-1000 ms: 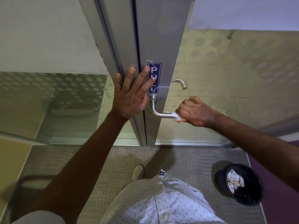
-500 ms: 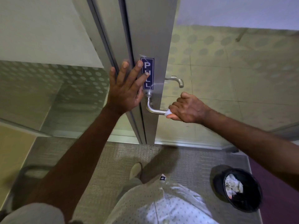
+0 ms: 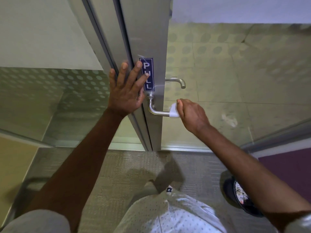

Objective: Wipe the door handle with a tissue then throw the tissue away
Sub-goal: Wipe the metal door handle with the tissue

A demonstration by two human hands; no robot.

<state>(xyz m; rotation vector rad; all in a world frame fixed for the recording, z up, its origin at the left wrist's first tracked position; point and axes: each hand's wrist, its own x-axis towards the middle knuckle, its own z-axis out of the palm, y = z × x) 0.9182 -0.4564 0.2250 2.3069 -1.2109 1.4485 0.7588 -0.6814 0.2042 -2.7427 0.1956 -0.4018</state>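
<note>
One wipe step is being done: tissue point(image 3: 173, 111) is being gripped by R hand point(image 3: 191, 113) on door handle point(image 3: 158, 112), L hand point(image 3: 126, 95) being pressed flat w/ fingers spread wide on door frame point(image 3: 134, 39); next, bin point(image 3: 239, 194) drop is being called for.

Dim, greenish indoor light, evenly spread. Soft dark shadow on carpet point(image 3: 127, 167) below door edge. Faint sheen along metal door frame point(image 3: 148, 39) and door handle point(image 3: 157, 111). Strong wide-angle bend: frame lines lean, corners stretched. Motion blur at lower left corner and across frosted glass point(image 3: 235, 73); centre fairly sharp.
</note>
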